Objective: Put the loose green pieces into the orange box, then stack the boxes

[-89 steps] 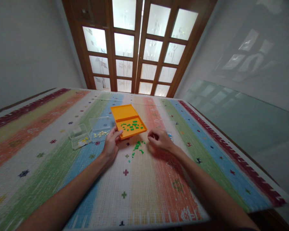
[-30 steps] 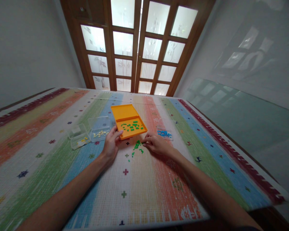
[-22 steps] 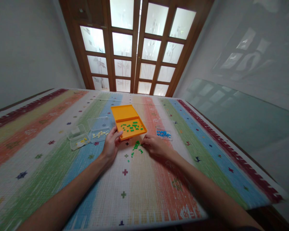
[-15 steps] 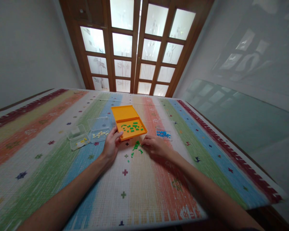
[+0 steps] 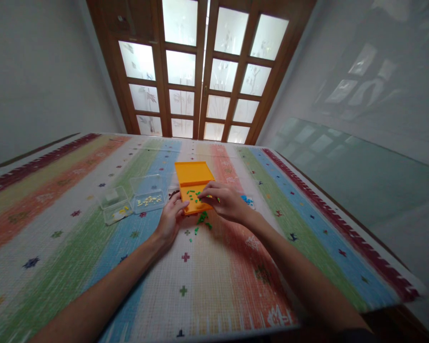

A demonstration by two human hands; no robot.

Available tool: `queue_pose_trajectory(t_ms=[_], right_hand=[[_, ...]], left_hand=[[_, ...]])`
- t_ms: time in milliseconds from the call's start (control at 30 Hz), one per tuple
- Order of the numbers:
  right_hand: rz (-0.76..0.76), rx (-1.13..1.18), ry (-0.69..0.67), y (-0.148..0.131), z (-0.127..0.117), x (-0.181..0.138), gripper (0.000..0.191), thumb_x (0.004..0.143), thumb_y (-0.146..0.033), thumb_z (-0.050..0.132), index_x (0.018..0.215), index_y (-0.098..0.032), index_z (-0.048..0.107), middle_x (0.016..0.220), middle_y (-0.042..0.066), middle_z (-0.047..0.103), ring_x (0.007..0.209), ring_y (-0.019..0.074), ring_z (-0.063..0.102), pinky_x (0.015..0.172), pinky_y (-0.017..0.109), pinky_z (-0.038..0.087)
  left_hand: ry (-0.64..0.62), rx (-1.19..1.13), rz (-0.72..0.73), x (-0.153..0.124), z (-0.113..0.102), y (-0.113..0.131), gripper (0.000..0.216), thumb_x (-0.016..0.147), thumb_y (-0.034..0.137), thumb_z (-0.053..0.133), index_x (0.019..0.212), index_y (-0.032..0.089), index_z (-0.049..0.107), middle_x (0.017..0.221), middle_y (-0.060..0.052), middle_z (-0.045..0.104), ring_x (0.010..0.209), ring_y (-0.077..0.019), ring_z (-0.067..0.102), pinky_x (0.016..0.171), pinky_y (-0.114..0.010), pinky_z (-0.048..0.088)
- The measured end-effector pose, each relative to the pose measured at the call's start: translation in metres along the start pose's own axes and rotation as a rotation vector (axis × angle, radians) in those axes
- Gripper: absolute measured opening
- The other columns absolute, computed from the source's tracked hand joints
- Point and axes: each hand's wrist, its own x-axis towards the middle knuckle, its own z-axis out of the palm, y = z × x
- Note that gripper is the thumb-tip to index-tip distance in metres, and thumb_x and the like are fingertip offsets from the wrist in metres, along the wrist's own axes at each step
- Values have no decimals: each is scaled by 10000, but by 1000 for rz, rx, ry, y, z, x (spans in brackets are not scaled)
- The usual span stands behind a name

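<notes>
An open orange box (image 5: 190, 173) with small green pieces inside lies on the striped tablecloth (image 5: 75, 247). My left hand (image 5: 170, 218) grips its near left corner, thumb on the rim. My right hand (image 5: 223, 200) hovers over the box's near right part, fingertips pinched together above the green pieces; what they hold is too small to make out. A loose pile of green pieces (image 5: 201, 219) lies on the cloth just in front of the box, between my hands.
Two clear plastic boxes (image 5: 148, 193) with yellow pieces stand left of the orange box. Blue pieces (image 5: 248, 200) show just behind my right hand. The table's right edge (image 5: 346, 228) runs beside a glass panel; wooden doors stand beyond.
My right hand has lifted from the green pile on the cloth and moved forward over the orange box. The box has turned slightly under my left hand.
</notes>
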Motion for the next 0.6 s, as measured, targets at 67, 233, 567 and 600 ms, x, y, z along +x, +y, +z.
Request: queue_pose_trajectory(t_ms=[67,233,567,600], right_hand=[[44,-57,-45,4,4,8,163,945,-108,618,975,-169,766,965,87,693,846,166,644,755,267,479],[126,-154,-139,8,13,15,217,915,-67,636,1014,-183,791,974,81,705,825,153,633,743,255,442],[185,-184,-213,4,3,15,205,932,-127,628,1003,-197,808,967,75,652,812,159,594,730,270,412],[179,-177,-204,5,2,15,211,931,-122,624,1009,-199,805,972,73,645,817,159,589,732,269,412]], left_hand=[[-5,-2,-19,-2,1,-2,474,680,253,790,1130,171,670,1099,-53,752,899,-185,723,775,-271,579],[-10,-21,-53,-4,1,-3,505,684,264,798,1158,173,653,1118,-57,751,922,-187,726,817,-280,570],[-40,-29,-46,-3,2,0,484,697,264,793,1153,167,661,1161,-84,741,930,-219,722,774,-321,600],[-41,-29,-46,-3,2,0,484,700,263,792,1155,165,660,1168,-87,740,937,-221,723,781,-323,601]])
